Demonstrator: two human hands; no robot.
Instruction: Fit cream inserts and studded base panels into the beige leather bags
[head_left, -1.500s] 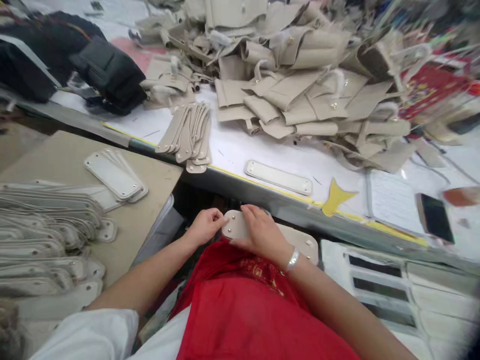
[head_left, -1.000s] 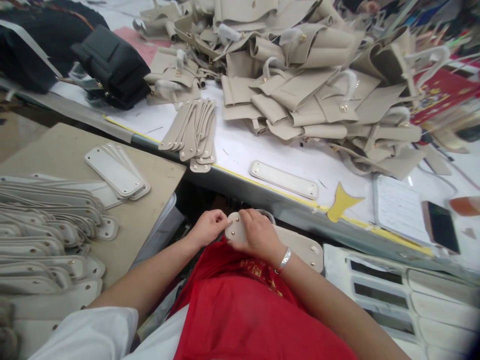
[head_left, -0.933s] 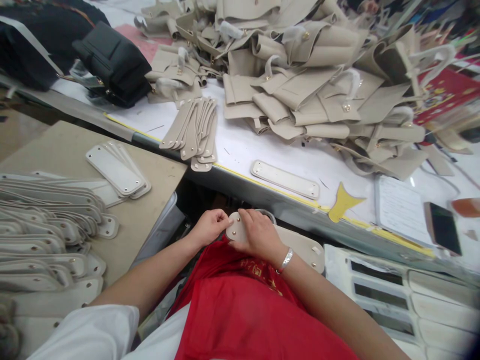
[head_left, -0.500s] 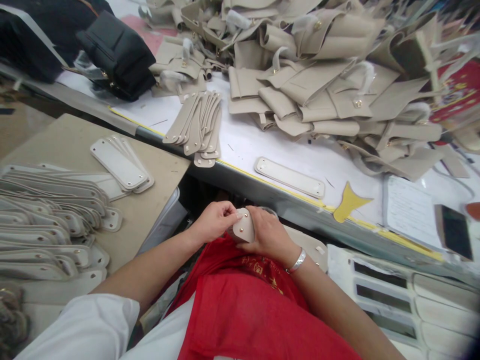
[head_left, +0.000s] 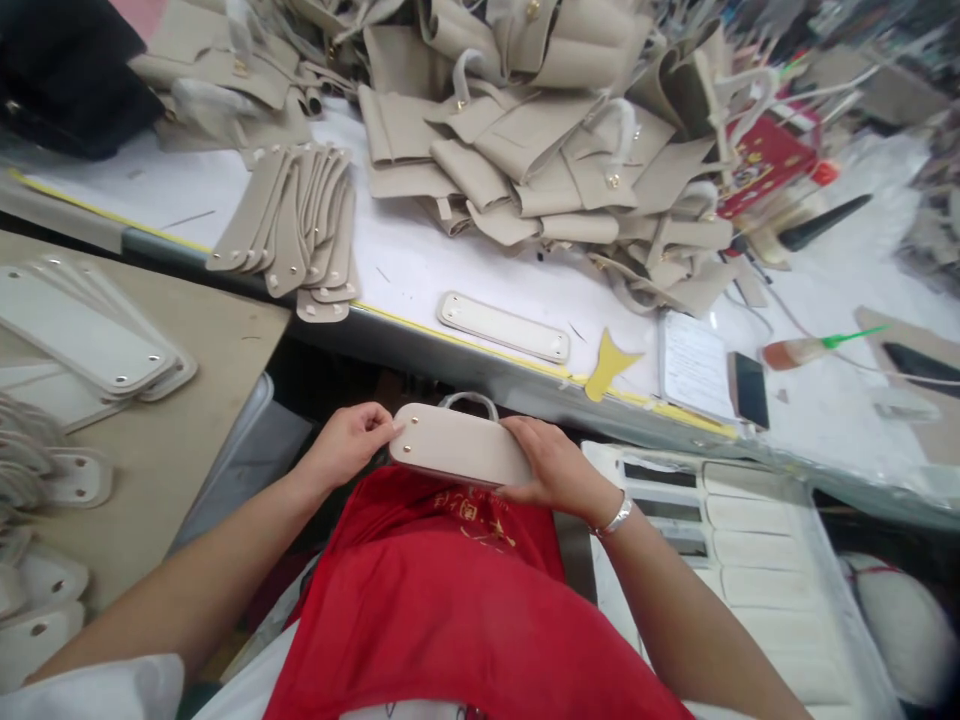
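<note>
I hold a long beige leather strip with metal studs (head_left: 457,455) flat above my lap, over a red apron (head_left: 450,600). My left hand (head_left: 346,445) pinches its left end, fingers closed on it. My right hand (head_left: 559,470), with a silver bracelet at the wrist, grips its right end with curled fingers. A similar single strip (head_left: 504,326) lies on the white table (head_left: 420,265) just beyond my hands. A fanned stack of the same strips (head_left: 296,225) lies farther left on that table.
A heap of folded beige leather pieces (head_left: 540,140) covers the far table. A tan side board (head_left: 187,400) at left carries white strips (head_left: 82,340). A phone (head_left: 748,388), a paper sheet (head_left: 694,365), a yellow cut-out (head_left: 611,362) and a tray of strips (head_left: 750,560) are at right.
The view has swung right. My right hand slid from the strip's left part to its right end, so the whole strip now shows level between both hands.
</note>
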